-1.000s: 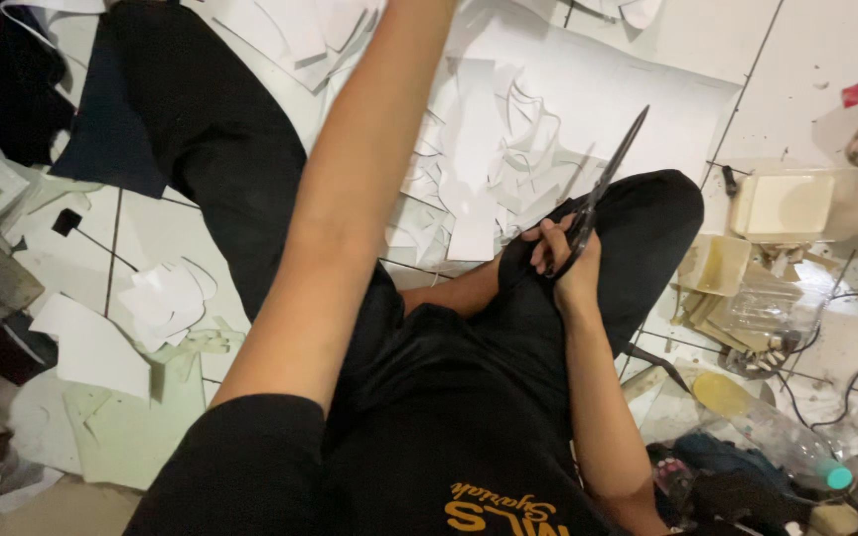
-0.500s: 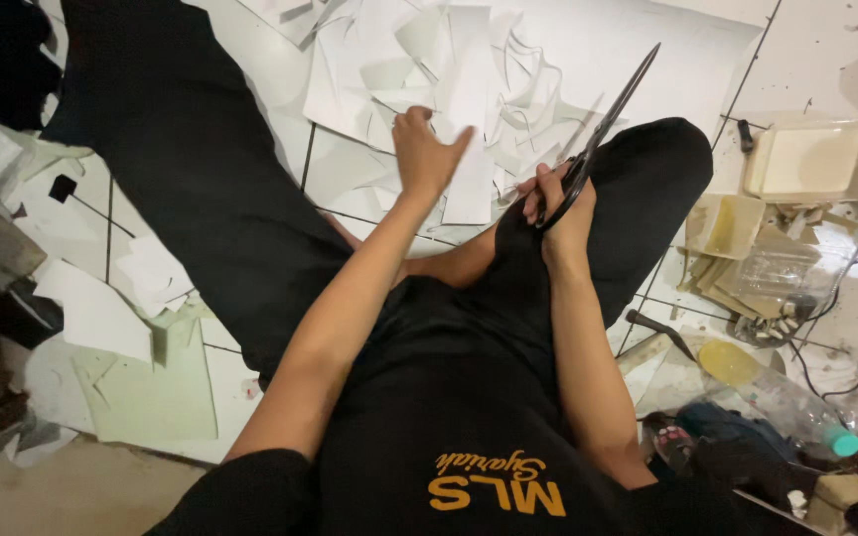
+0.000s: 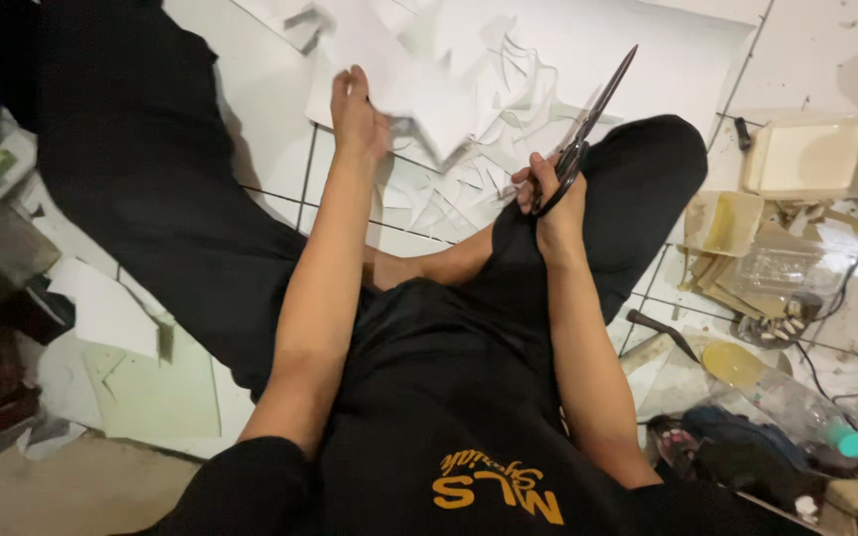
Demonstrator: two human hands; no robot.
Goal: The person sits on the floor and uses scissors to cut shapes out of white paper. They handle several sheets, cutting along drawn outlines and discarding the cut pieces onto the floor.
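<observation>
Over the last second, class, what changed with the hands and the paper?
The left hand came down from near the camera, reached forward and took hold of a white paper sheet. The right hand stayed on the knee, holding the scissors, blades pointing up.

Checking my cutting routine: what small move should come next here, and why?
Probably bring the white paper sheet toward the scissors. The left hand grips the sheet's edge, while the right hand holds the scissors, blades up, apart from the sheet.

Scissors (image 3: 588, 119) and paper sheet (image 3: 399, 79) in hands
</observation>
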